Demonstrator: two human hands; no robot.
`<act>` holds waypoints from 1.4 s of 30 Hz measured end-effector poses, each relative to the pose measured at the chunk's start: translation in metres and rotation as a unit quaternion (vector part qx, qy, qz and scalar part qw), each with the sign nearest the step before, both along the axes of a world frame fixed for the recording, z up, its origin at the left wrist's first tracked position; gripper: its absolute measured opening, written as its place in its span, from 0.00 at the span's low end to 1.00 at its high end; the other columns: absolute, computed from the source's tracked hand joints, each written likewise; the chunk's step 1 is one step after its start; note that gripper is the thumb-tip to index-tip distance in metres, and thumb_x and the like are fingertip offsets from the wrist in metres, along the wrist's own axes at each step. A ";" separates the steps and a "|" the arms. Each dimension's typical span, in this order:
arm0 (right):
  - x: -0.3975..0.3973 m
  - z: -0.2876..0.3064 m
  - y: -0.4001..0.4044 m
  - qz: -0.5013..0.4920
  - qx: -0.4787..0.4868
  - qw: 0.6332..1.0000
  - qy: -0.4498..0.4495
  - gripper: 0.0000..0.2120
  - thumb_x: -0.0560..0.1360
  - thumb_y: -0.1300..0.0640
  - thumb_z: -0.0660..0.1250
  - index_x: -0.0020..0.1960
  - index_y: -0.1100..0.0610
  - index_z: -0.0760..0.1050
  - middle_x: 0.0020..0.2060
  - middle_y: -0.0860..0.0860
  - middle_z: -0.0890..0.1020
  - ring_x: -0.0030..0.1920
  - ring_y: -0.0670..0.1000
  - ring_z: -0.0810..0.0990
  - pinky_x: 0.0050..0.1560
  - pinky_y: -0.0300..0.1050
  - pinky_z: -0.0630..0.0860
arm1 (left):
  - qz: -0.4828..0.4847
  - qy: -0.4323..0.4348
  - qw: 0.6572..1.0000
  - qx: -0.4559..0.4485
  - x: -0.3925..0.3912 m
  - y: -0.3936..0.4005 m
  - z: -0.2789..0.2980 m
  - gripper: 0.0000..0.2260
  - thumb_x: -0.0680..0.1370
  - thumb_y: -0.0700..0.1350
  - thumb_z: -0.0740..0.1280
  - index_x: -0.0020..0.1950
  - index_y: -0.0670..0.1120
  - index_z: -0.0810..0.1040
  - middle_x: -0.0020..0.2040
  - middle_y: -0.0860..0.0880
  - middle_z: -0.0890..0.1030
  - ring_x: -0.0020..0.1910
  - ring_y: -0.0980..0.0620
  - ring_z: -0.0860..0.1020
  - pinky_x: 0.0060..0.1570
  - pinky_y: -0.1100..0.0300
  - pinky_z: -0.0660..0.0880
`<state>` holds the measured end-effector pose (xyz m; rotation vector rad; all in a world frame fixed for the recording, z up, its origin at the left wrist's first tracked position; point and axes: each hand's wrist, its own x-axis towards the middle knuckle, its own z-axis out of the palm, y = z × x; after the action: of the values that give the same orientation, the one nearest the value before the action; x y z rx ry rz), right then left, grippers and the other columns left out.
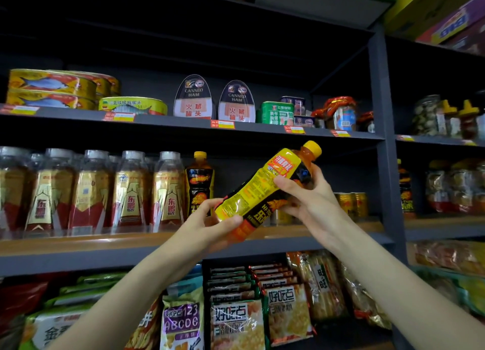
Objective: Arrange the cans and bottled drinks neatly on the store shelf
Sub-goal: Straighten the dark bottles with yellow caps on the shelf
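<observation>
Yellow-capped bottle (265, 192), "CANNED HAM" tins (194, 97) behind

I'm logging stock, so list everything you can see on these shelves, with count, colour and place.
held bottle: one, yellow and black, tilted before the middle shelf
matching bottle: one, upright, middle shelf
clear bottles: row, gold and red labels, middle shelf left
gold cans: count unclear, middle shelf right
canned ham: two, top shelf
fish tins: stacked, yellow, top shelf left
snack packets: many, bottom shelf
left hand: grips the bottle's base
right hand: grips its upper part
</observation>
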<state>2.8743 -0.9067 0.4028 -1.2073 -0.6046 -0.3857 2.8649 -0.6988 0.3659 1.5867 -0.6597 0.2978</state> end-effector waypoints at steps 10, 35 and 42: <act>0.013 0.005 0.002 0.046 0.091 0.987 0.121 0.19 0.73 0.58 0.71 0.62 0.60 0.71 0.53 0.59 0.81 0.51 0.57 0.81 0.46 0.53 0.81 | 0.249 -0.330 0.907 0.086 0.014 -0.017 0.007 0.30 0.65 0.43 0.78 0.62 0.55 0.68 0.60 0.52 0.72 0.58 0.58 0.73 0.52 0.66 0.75; 0.047 0.003 0.010 0.088 0.218 0.961 0.149 0.22 0.68 0.57 0.74 0.60 0.58 0.73 0.52 0.58 0.82 0.48 0.55 0.82 0.48 0.53 0.79 | 0.151 -0.204 0.955 0.154 0.019 -0.027 0.026 0.32 0.65 0.49 0.77 0.62 0.62 0.64 0.61 0.55 0.71 0.57 0.59 0.75 0.49 0.70 0.75; 0.055 0.009 0.009 0.072 0.151 0.985 0.028 0.30 0.64 0.53 0.72 0.66 0.54 0.70 0.55 0.55 0.82 0.52 0.53 0.83 0.50 0.50 0.80 | 0.024 -0.100 0.993 -0.061 0.023 -0.024 0.019 0.28 0.64 0.45 0.73 0.62 0.54 0.72 0.56 0.50 0.78 0.50 0.53 0.82 0.43 0.62 0.79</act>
<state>2.9295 -0.8981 0.4116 -0.8753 -0.5582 -0.3073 2.8878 -0.7232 0.3852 1.4693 -0.7437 0.5270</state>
